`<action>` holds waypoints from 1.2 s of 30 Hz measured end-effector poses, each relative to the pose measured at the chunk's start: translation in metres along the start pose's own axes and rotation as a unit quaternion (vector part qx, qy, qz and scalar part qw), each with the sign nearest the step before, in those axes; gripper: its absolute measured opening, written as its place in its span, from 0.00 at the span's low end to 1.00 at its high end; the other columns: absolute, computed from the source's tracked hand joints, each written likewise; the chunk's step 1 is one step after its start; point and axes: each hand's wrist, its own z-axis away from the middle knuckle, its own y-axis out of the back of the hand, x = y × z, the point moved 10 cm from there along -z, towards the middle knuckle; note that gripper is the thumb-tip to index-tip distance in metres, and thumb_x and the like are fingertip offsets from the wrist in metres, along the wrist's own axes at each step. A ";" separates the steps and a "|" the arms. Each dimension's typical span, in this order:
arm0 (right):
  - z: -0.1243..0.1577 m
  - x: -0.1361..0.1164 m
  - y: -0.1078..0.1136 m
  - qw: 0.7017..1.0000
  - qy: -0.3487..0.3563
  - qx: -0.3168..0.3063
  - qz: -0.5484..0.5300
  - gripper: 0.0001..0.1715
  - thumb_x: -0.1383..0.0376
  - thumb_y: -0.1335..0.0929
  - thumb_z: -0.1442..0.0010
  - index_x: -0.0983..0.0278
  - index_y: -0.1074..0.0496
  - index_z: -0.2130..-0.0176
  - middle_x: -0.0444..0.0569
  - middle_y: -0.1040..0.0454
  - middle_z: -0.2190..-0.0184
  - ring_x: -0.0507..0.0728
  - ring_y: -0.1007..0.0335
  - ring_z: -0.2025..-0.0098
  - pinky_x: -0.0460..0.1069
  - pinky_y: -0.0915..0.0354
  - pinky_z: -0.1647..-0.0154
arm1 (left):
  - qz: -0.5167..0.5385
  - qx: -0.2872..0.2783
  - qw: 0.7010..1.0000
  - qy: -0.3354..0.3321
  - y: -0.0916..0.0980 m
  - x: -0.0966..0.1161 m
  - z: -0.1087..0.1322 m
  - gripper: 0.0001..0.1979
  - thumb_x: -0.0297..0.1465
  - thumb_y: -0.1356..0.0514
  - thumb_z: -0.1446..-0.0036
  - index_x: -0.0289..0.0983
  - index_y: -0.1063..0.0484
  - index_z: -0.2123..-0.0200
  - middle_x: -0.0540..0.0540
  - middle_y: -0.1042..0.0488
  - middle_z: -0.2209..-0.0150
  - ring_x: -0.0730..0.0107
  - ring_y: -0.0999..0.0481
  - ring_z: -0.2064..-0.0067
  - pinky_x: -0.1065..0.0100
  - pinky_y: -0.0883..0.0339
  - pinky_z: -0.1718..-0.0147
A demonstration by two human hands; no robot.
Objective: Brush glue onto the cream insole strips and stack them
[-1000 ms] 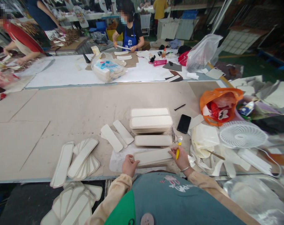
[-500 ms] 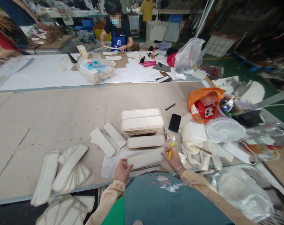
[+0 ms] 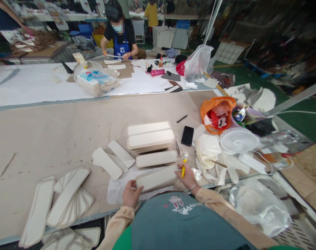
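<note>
Right in front of my body lies a low stack of long pale panels (image 3: 158, 177) with rounded ends, on a white sheet (image 3: 113, 191). My left hand (image 3: 131, 194) pinches the left end of the top panel between thumb and fingers. At its right end, my right hand (image 3: 187, 176) touches the panel with its fingertips and holds a small yellow-handled tool (image 3: 183, 171) upright; the tool's kind is unclear. Just beyond is a single cream panel with a darker rim (image 3: 155, 159), and behind it a taller double stack of similar panels (image 3: 151, 139).
Loose panels (image 3: 108, 163) lie left, with fanned piles (image 3: 69, 198) at the front-left edge. To the right are scissors (image 3: 179, 151), a phone (image 3: 187, 135), a white fan (image 3: 239, 140), an orange bag (image 3: 217, 113) and fabric scraps. A co-worker (image 3: 119, 38) stands across the table.
The whole view has shifted, so the table contents appear further left. Both hands keep their places at the ends of the panel, and the yellow-handled tool stays in my right hand.
</note>
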 end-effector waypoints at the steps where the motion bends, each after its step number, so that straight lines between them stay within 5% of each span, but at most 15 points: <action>1: 0.000 -0.001 0.000 1.000 0.000 -0.001 0.001 0.15 0.60 0.32 0.49 0.58 0.42 0.64 0.50 0.25 0.59 0.62 0.27 0.58 0.60 0.32 0.58 | 0.002 -0.001 1.000 0.001 0.000 0.000 0.000 0.19 0.40 0.39 0.55 0.38 0.33 0.61 0.50 0.28 0.67 0.66 0.26 0.71 0.65 0.35 0.68; 8: 0.001 -0.005 0.002 1.000 0.005 0.005 0.012 0.14 0.62 0.33 0.50 0.58 0.43 0.65 0.51 0.25 0.57 0.64 0.28 0.55 0.61 0.34 0.54 | 0.029 0.009 0.999 -0.007 0.000 0.002 0.001 0.18 0.39 0.39 0.57 0.38 0.34 0.63 0.50 0.28 0.69 0.68 0.28 0.73 0.65 0.36 0.70; 13: 0.000 -0.003 0.001 1.000 0.013 0.009 0.008 0.15 0.62 0.33 0.50 0.59 0.43 0.64 0.50 0.25 0.58 0.63 0.27 0.55 0.61 0.34 0.54 | 0.173 0.049 0.983 -0.033 0.006 0.009 0.005 0.20 0.38 0.35 0.62 0.38 0.35 0.65 0.52 0.30 0.74 0.69 0.30 0.74 0.66 0.35 0.72; 18: 0.001 0.002 0.000 1.000 0.004 0.002 0.007 0.16 0.61 0.32 0.50 0.58 0.42 0.63 0.51 0.25 0.56 0.65 0.27 0.54 0.62 0.33 0.54 | 0.320 0.002 0.947 -0.010 -0.005 0.013 0.006 0.22 0.36 0.34 0.64 0.37 0.35 0.64 0.49 0.26 0.70 0.67 0.26 0.69 0.65 0.31 0.66; 22: 0.003 0.005 -0.001 1.000 0.002 0.001 0.009 0.15 0.61 0.33 0.49 0.58 0.42 0.63 0.50 0.25 0.55 0.64 0.27 0.54 0.62 0.33 0.54 | 0.341 -0.037 0.939 0.004 -0.017 0.014 0.006 0.20 0.36 0.35 0.63 0.36 0.31 0.64 0.45 0.23 0.66 0.63 0.24 0.63 0.64 0.31 0.62; 27: 0.004 0.008 0.001 1.000 -0.001 -0.004 -0.014 0.16 0.60 0.32 0.50 0.58 0.42 0.63 0.52 0.25 0.54 0.64 0.27 0.54 0.62 0.34 0.53 | 0.370 -0.067 0.926 0.046 -0.032 0.011 0.011 0.18 0.37 0.37 0.59 0.38 0.32 0.63 0.48 0.22 0.67 0.64 0.24 0.66 0.65 0.30 0.69; 36: 0.008 0.010 0.014 0.996 0.008 0.015 -0.087 0.18 0.60 0.31 0.51 0.59 0.42 0.63 0.52 0.24 0.56 0.63 0.27 0.55 0.61 0.35 0.51 | 0.410 -0.103 0.904 0.072 -0.041 0.030 0.024 0.13 0.33 0.42 0.54 0.41 0.34 0.62 0.46 0.23 0.61 0.63 0.23 0.62 0.63 0.29 0.66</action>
